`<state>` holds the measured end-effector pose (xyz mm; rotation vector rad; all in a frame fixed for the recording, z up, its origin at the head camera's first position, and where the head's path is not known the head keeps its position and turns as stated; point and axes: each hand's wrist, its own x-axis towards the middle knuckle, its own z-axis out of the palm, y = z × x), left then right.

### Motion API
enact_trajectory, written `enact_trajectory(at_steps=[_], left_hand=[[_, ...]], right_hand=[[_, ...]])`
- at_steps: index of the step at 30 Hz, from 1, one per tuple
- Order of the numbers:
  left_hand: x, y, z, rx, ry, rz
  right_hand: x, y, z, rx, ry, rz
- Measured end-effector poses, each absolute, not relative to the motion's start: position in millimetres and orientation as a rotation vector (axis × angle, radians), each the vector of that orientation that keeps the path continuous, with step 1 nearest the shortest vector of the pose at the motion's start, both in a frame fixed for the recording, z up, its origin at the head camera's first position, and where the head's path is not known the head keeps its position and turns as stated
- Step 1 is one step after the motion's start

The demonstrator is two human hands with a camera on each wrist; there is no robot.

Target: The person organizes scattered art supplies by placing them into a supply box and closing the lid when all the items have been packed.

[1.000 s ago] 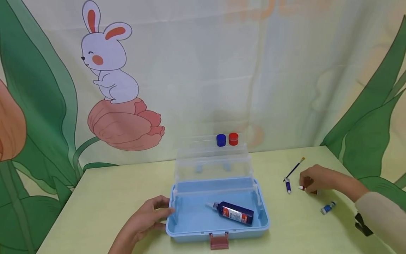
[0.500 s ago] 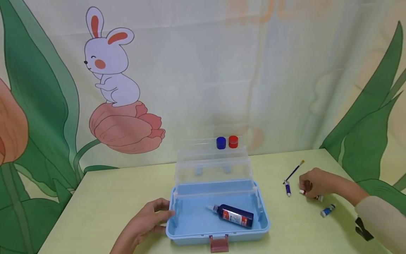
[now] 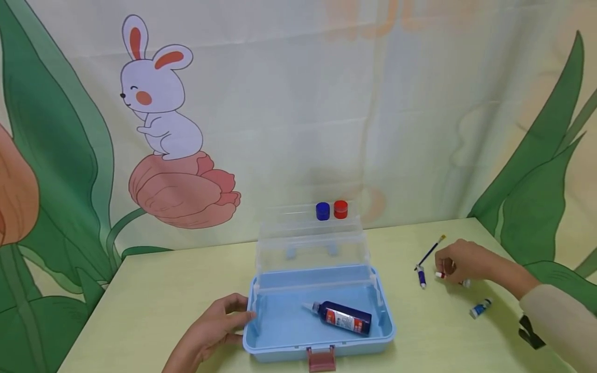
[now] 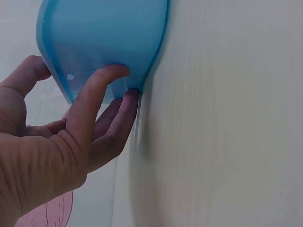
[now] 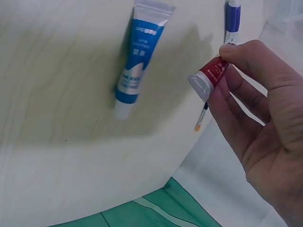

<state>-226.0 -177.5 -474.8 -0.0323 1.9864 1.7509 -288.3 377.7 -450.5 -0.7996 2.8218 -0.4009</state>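
Observation:
My left hand (image 3: 219, 321) grips the left end of a light blue storage box (image 3: 280, 354), whose clear lid stands raised. In the left wrist view the thumb lies on the blue box wall (image 4: 109, 33), with other fingers around its edge. A dark blue squeeze bottle (image 3: 346, 318) with a pointed nozzle lies inside the box. At the right, my right hand (image 3: 466, 260) pinches a red paint tube (image 5: 214, 71) between thumb and fingers, just over the table. Near it lie a blue paint tube (image 5: 138, 52), a purple paint tube (image 3: 422, 277) and a paintbrush (image 3: 430, 252).
A blue jar (image 3: 323, 211) and a red jar (image 3: 341, 209) sit at the back on the raised clear lid (image 3: 310, 254). Behind the pale table (image 3: 186, 280) hangs a printed cloth (image 3: 280, 103) with a rabbit and leaves.
The right hand, with the red paint tube in its fingers, has shifted only slightly. The left hand keeps its hold on the box. The head view has tilted a little.

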Motion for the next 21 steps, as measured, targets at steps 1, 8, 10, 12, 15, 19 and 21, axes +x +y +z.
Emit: enact_trajectory(at_steps=[1,8,10,12,15,19,21], left_hand=[[-226,-177,-475,-0.034,1.986,1.751],[-225,-176,-474,-0.032,2.003,1.744],[-225,-176,-474,-0.034,2.005,1.743],[-226,-176,-474,-0.038,2.004,1.742],[-226,-176,-475,-0.052,2.008,1.735],[-226,-175,-475,-0.061,2.01,1.727],[-225,-175,-474,-0.061,2.01,1.725]], right_hand=[[-289,377,-450,-0.797,2.832,-0.39],[-294,364,-447,-0.826,2.815,-0.382],[-295,359,-444,-0.857,2.816,-0.397],[-297,355,-439,-0.881,2.823,-0.414],[-297,349,-432,-0.884,2.813,-0.432],[-297,343,-426,-0.835,2.801,-0.43],[-297,340,-423,-0.803,2.799,-0.422]])
